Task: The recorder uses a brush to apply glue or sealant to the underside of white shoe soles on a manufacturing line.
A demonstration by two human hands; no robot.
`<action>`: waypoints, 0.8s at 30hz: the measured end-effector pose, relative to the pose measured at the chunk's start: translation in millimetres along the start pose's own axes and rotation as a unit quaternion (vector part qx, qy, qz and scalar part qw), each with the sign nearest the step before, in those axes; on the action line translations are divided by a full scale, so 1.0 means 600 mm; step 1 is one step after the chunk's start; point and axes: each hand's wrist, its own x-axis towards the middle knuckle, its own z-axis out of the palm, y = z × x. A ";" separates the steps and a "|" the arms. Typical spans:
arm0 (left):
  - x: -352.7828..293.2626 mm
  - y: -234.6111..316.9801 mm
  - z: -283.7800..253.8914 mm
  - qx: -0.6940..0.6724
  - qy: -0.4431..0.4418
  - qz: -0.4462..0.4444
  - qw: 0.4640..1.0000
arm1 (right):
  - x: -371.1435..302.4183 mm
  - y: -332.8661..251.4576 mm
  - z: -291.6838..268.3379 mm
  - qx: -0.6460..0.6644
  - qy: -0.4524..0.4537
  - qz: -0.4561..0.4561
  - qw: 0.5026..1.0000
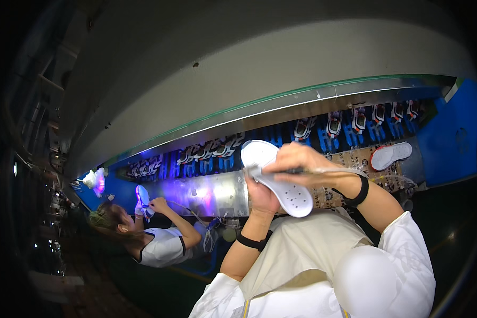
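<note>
A white shoe sole (296, 200), dotted with small holes at its near end, is held up at a slant above the front edge of the bench. My left hand (263, 196) grips it from below around the middle. Over the sole's upper part, my right hand (298, 159) is closed on a slim dark tool (296, 170) with a pale hose (344, 170) running back along my forearm. Motion blurs the right fingers, and the tool's tip cannot be made out. Farther right, a white sole with a red edge (391, 156) lies on the bench.
Several shoes (334, 123) stand on blue holders in a slot behind the bench (222, 192). A grey hood (281, 63) overhangs it. At left, a co-worker (161, 238) handles a sole (143, 197) under purple light. A blue panel (453, 143) closes the right end.
</note>
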 end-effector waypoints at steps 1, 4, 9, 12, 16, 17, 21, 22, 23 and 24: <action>0.001 0.006 0.006 0.020 0.003 0.012 1.000 | 0.002 -0.009 -0.008 0.054 -0.073 -0.016 0.996; 0.011 0.017 0.027 0.082 0.067 0.040 0.994 | 0.002 -0.015 -0.012 0.144 -0.026 0.028 0.989; 0.027 0.032 0.042 0.015 0.040 0.036 0.998 | 0.009 -0.008 -0.003 -0.015 -0.073 -0.057 0.996; 0.041 0.041 0.045 -0.019 -0.084 0.013 0.996 | 0.004 -0.014 0.001 0.103 -0.048 -0.057 0.992; 0.041 0.053 0.082 0.006 0.055 0.033 0.998 | 0.000 -0.017 0.010 -0.095 0.025 -0.055 0.994; 0.043 0.056 0.072 -0.020 0.025 0.016 0.999 | 0.000 -0.022 0.014 -0.054 -0.026 -0.086 0.995; 0.042 0.068 0.083 -0.046 0.023 -0.009 0.999 | -0.009 -0.035 0.014 -0.008 -0.041 -0.047 0.998; 0.042 0.070 0.085 -0.062 0.005 -0.020 0.998 | -0.010 -0.036 0.013 -0.046 0.013 0.007 0.999; 0.047 0.075 0.081 -0.031 0.004 -0.032 0.999 | -0.004 -0.046 0.004 -0.108 0.000 0.009 0.994; 0.053 0.079 0.079 -0.032 0.004 -0.031 0.999 | -0.004 -0.046 0.004 -0.107 -0.001 0.010 0.994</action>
